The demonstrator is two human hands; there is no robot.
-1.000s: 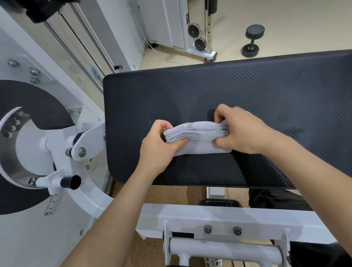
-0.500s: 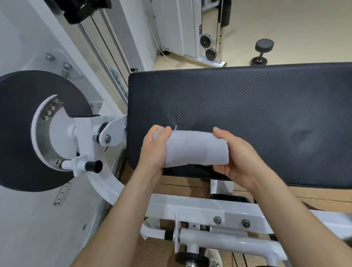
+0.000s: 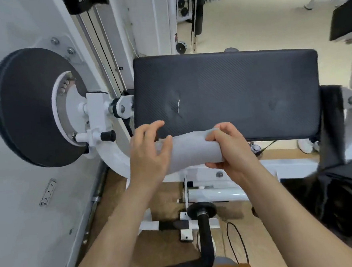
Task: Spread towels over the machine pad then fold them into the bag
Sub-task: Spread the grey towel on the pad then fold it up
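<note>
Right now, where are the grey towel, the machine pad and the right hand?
grey towel [image 3: 190, 152]: head view, middle of the folded cloth.
machine pad [image 3: 240, 87]: head view, centre of its top surface.
right hand [image 3: 231, 150]: head view, middle of the hand.

A folded grey towel [image 3: 191, 151] is held at mid-frame, just below the lower edge of the black pad [image 3: 230, 83]. Its right end is gripped by the right hand [image 3: 230, 150], with fingers curled over the top and the thumb beneath. Its left end is touched by the left hand [image 3: 147, 156], fingers spread and loosely straight. A white thread [image 3: 178, 106] is seen on the pad. Dark cloth [image 3: 335, 159] is hung at the right edge.
</note>
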